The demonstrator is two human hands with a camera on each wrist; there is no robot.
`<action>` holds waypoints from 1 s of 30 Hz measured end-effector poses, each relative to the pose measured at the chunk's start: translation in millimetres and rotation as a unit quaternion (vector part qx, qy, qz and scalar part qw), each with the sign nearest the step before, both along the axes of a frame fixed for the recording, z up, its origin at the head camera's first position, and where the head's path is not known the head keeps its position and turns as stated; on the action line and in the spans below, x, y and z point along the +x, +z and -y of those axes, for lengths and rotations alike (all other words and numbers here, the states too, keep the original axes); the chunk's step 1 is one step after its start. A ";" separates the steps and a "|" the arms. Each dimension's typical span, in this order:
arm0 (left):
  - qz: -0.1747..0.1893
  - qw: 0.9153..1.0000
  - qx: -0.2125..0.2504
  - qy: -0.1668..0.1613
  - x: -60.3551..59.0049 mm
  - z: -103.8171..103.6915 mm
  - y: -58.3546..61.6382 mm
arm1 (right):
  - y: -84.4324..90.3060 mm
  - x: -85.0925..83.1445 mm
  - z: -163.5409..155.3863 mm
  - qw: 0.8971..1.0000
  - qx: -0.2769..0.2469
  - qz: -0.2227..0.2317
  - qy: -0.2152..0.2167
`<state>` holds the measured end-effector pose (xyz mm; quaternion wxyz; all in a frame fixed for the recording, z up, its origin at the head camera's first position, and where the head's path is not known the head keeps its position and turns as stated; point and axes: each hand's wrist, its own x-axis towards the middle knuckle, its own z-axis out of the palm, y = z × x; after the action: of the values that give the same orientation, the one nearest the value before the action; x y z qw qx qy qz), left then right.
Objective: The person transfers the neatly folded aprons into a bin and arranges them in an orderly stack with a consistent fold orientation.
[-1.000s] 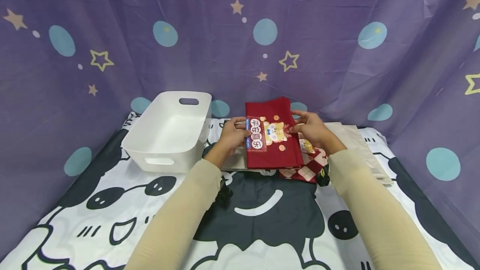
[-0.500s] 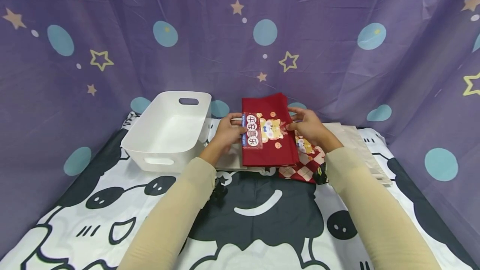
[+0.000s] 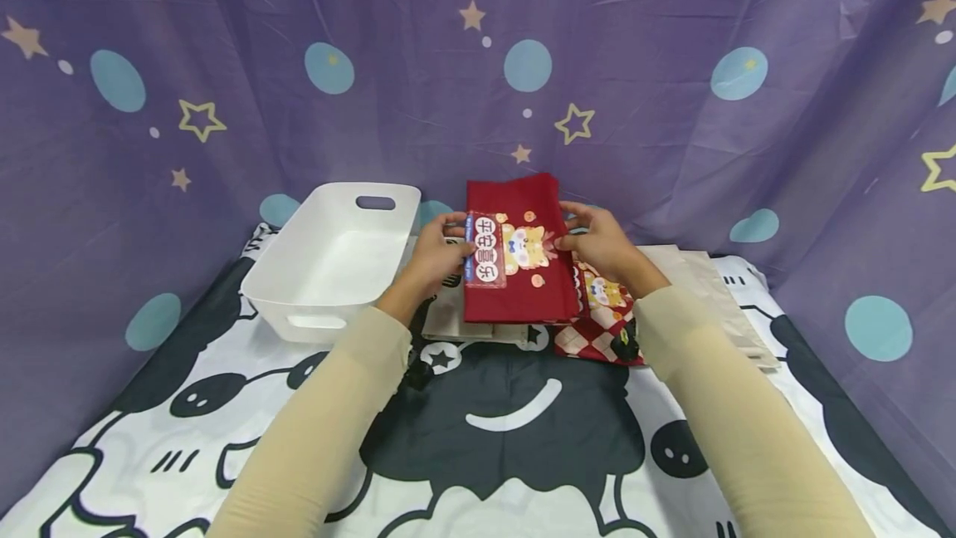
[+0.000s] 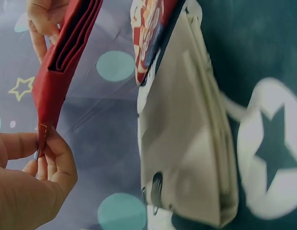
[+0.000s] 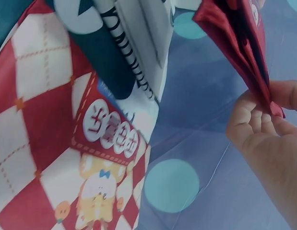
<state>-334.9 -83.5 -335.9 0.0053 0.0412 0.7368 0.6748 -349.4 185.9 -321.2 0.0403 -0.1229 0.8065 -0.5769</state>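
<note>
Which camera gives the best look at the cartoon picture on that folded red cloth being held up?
The head view: the red cloth faces it, print fully visible, left hand and right hand pinching its sides. The left wrist view shows only its folded edge; the right wrist view shows only a corner and folds.

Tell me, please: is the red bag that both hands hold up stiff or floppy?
Probably soft yet lightly self-supporting: the red bag stays flat, pinched only at its sides by the left hand and right hand. Likely light, since fingertips alone carry it. The left wrist view shows folded layers that may spread if released.
</note>
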 end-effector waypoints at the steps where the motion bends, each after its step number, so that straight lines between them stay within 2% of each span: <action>1: -0.002 1.000 -0.004 0.001 0.3 2.3 2.5 | 1.5 -0.3 3.0 1.000 -0.002 -0.006 0.001; 5: -0.009 1.000 -0.025 0.006 0.6 13.0 11.2 | 8.3 -0.1 14.6 1.000 0.003 -0.024 0.002; 14: -0.030 0.998 -0.046 0.009 0.7 29.8 25.8 | 22.3 1.6 33.0 1.000 -0.013 -0.018 0.004; 30: -0.043 0.995 -0.080 0.026 5.5 59.4 34.7 | 27.9 0.3 62.7 0.999 -0.029 -0.028 0.016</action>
<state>-329.3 -142.9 -301.2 -0.0408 0.0501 0.7890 0.6110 -349.1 123.2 -293.3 0.0232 -0.1536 0.7883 -0.5954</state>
